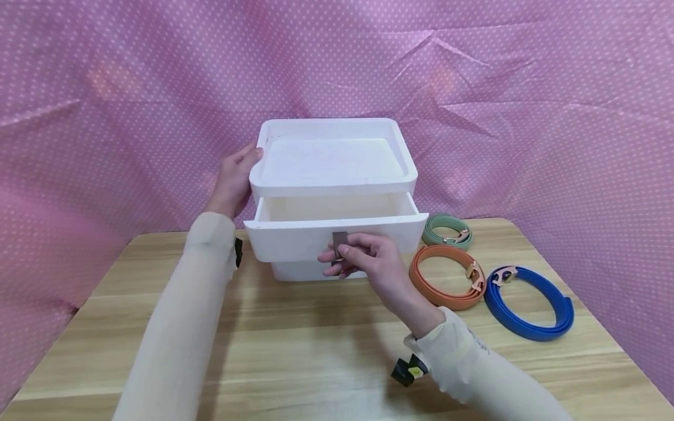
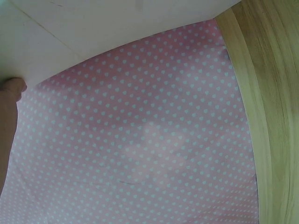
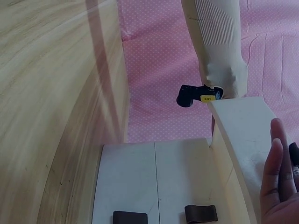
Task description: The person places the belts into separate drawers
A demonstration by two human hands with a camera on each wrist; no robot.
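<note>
A white plastic drawer unit [image 1: 337, 158] stands on the table with its upper drawer [image 1: 295, 240] pulled partway out. My right hand [image 1: 371, 257] pinches the dark strap pull [image 1: 339, 240] at the front of that drawer, thumb in front. In the right wrist view, fingers [image 3: 275, 172] and part of the strap show at the right edge. Against the unit's left side rests my left hand [image 1: 234, 178], near its top rim. The left wrist view catches only part of that hand [image 2: 9, 100] touching the white wall [image 2: 117, 23]; its other fingers are hidden.
Right of the unit lie three coiled belts: green [image 1: 447, 232], orange [image 1: 447, 298] and blue [image 1: 529, 304], with metal buckles. Two more dark pulls [image 3: 130, 218] show on lower drawer fronts. A pink dotted cloth [image 1: 337, 58] hangs behind the wooden table [image 1: 295, 362].
</note>
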